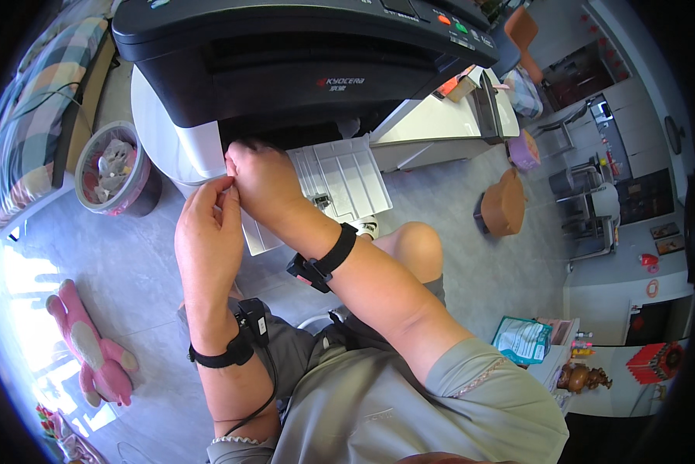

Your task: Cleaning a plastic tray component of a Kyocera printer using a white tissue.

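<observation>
A black Kyocera printer (301, 75) stands before me with its front open. Its pale plastic front tray (347, 174) is folded down, and a small dark part (322, 200) shows on it. At the left side of the opening, my right hand (266, 180) is curled with its fingertips by the white side panel (205, 148). Just below, my left hand (211, 226) has thumb and fingers drawn together, their tips close to my right hand. Anything pinched between the fingers is too small or hidden to make out. Both wrists wear black straps with small devices.
The printer rests on a round white tabletop (153, 124). A lined trash bin (115, 168) stands on the left, beside a bed with a checked cover (51, 116). A pink plush toy (92, 354) lies on the floor. Farther right is a brown stool (503, 203).
</observation>
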Demonstrator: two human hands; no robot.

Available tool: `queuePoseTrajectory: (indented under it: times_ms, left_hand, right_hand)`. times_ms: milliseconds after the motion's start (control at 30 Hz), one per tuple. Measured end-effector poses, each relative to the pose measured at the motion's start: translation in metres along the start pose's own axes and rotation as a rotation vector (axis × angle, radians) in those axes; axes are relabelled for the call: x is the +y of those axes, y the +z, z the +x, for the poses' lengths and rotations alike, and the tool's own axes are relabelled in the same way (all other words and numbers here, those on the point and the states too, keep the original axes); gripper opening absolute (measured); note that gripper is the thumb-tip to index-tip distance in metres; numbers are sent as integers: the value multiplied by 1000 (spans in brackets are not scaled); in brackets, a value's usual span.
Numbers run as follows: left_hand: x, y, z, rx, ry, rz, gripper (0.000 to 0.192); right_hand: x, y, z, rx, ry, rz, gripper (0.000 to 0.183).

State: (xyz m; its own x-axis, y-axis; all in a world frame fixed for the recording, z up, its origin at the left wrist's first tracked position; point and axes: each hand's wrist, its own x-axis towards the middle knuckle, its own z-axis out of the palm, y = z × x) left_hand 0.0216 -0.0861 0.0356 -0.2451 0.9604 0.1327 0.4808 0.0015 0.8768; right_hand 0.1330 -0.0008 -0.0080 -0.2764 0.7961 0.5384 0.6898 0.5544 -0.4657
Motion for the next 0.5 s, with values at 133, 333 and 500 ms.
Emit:
queuePoseTrajectory:
  times_ms: [133,333,500]
  left_hand:
    - [-1,1,2,22,-30,-71,25]
    - [1,3,3,51,-21,-59,26]
    - [0,3,3,56,-8,-60,26]
  right_hand:
    - [-4,-2,4,-16,166,166,4]
    - [-3,-5,4,-9,311,320,11]
    - [-5,-17,8,26,282,330,10]
